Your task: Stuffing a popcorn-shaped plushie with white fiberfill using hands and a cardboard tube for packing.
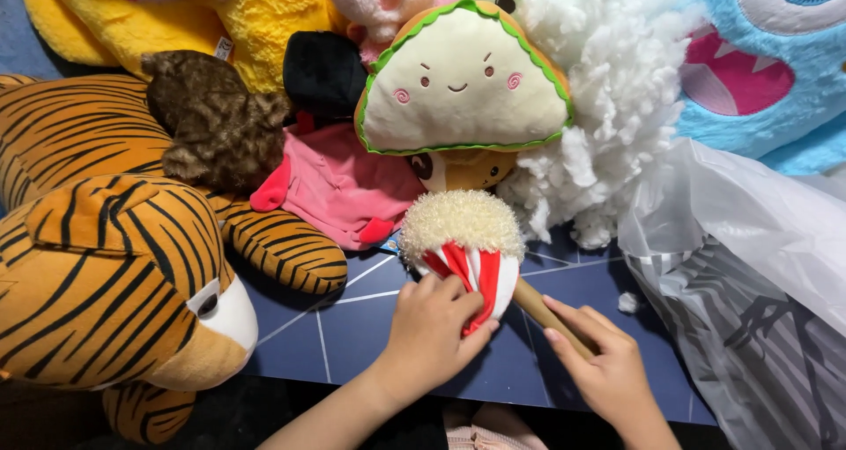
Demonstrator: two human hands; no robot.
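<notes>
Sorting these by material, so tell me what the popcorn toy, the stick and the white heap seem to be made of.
Popcorn toy: soft plush, judging by its curly cream pile top and smooth red-and-white striped fabric that creases under the left hand.
Stick, held by the right hand: looks like plain matte wood, possibly cardboard.
White heap: loose fluffy fibre stuffing, clumped and wispy.

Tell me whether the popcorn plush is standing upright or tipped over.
Tipped: the popcorn plush leans on the blue mat, its fluffy top pointing away, striped base gripped by the left hand.
</notes>
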